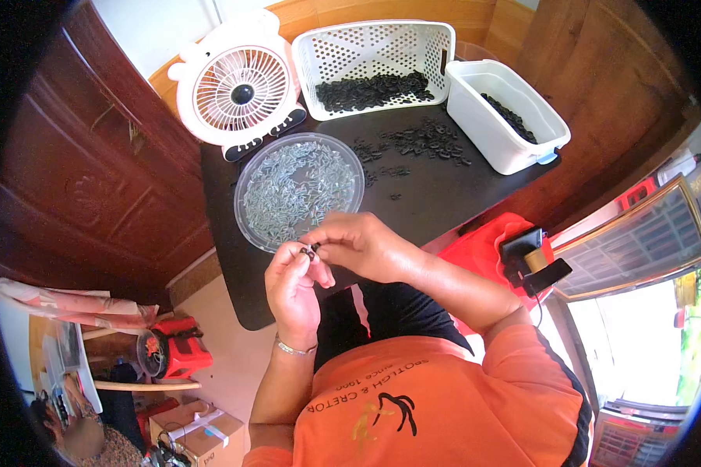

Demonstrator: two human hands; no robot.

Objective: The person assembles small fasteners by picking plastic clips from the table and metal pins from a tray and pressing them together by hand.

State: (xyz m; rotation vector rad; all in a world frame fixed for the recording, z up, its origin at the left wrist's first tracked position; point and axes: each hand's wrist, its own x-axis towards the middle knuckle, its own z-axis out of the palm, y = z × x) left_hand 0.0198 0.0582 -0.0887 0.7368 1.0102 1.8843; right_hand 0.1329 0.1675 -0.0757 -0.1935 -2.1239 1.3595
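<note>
My left hand (294, 284) and my right hand (362, 247) meet just in front of a round clear plastic tub (357, 173). Between their fingertips is a small dark piece (309, 253), pinched from both sides; its exact kind is too small to make out. The tub holds a heap of short silvery metal pins or screws (300, 183). Farther right, many small black parts (428, 142) lie loose on the black table (241, 292). A bracelet circles my left wrist.
A white animal-shaped fan (241, 95) stands at the back left. Beside it are a perforated white basket (343, 58) and a white bin (479, 138), both holding black parts. A red stool (483, 253) with a black device (533, 261) is at the right.
</note>
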